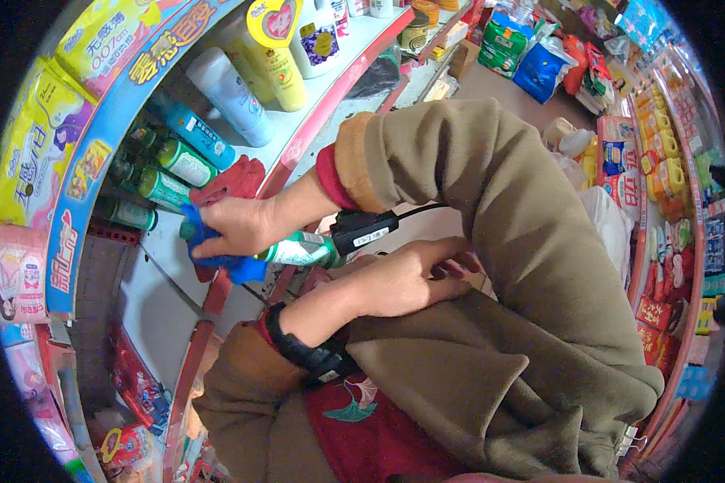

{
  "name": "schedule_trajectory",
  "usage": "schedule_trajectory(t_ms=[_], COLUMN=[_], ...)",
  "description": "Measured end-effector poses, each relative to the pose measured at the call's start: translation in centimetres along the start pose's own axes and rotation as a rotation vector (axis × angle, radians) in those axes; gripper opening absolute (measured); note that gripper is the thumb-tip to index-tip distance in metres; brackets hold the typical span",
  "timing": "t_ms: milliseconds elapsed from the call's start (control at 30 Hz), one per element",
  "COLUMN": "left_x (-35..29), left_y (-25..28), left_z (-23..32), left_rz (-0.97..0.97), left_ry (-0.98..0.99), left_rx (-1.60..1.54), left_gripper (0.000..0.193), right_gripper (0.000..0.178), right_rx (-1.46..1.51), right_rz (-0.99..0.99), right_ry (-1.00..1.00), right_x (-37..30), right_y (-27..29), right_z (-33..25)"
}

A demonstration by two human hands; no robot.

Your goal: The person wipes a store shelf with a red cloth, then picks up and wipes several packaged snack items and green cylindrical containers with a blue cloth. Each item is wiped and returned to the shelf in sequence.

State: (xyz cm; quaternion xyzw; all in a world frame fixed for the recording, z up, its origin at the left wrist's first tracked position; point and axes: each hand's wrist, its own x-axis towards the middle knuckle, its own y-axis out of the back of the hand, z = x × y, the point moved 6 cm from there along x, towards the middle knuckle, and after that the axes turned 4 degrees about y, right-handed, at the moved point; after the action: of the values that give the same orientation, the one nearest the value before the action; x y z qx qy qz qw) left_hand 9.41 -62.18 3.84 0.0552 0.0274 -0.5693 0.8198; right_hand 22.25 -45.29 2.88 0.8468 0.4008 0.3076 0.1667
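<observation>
My right hand point(238, 228) is closed on a blue cloth point(246, 266), reaching over the shelf at the left. A green-and-white bottle point(302, 249) lies tilted just beneath that wrist, its near end beside the cloth. Whether the hand also grips the bottle is hidden. Behind the hand a crumpled red cloth point(234, 179) rests at the shelf edge. My left hand point(411, 278) is held across in front of my body, fingers loosely bent and apart, with nothing visible in them. A black device point(364, 232) with a cable sits at the right wrist.
Green bottles point(163, 187), a blue bottle point(205, 143) and a pale-blue bottle point(229, 92) stand on the white shelf point(318, 105) with a red edge. Yellow packages point(44, 141) hang at the left. More stocked shelves point(656, 161) line the right side, and bagged goods point(540, 64) lie on the floor beyond.
</observation>
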Motion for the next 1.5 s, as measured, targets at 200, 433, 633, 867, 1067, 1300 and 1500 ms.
schedule_trajectory(t_ms=[200, 433, 633, 867, 1067, 1300, 1500], left_x=[-7.4, -17.2, -20.6, -24.0, -21.0, -17.2, -17.6], left_y=[3.5, 7.3, 7.3, 8.9, 9.2, 8.1, 6.6], left_z=[1.5, -0.2, -5.0, -5.8, -7.8, -7.1, -6.3], left_rz=[-0.012, 0.390, 0.691, 0.987, 0.849, 0.852, 0.600], left_ry=[0.028, 0.057, 0.094, 0.121, -0.008, -0.125, -0.143], left_rx=[0.188, -0.019, -0.156, 0.078, -0.247, -0.358, -0.617], left_gripper=[0.049, 0.033, 0.025, 0.013, 0.050, 0.052, 0.061], right_gripper=[0.049, 0.044, 0.061, 0.046, 0.036, 0.036, 0.038], right_rx=[-0.092, 0.188, 0.126, 0.716, 0.795, 0.732, 0.863], right_rz=[0.156, 0.405, 0.584, 0.747, 0.769, 0.818, 0.760], right_ry=[-0.043, -0.047, -0.357, -0.322, -0.236, -0.216, -0.151], right_x=[-0.4, -2.6, -5.9, -6.6, -5.0, -3.7, -3.2], right_y=[4.4, 9.1, 10.7, 8.7, 8.6, 8.5, 7.9], right_z=[1.0, 0.6, 1.0, 0.8, -0.9, -2.3, -3.9])
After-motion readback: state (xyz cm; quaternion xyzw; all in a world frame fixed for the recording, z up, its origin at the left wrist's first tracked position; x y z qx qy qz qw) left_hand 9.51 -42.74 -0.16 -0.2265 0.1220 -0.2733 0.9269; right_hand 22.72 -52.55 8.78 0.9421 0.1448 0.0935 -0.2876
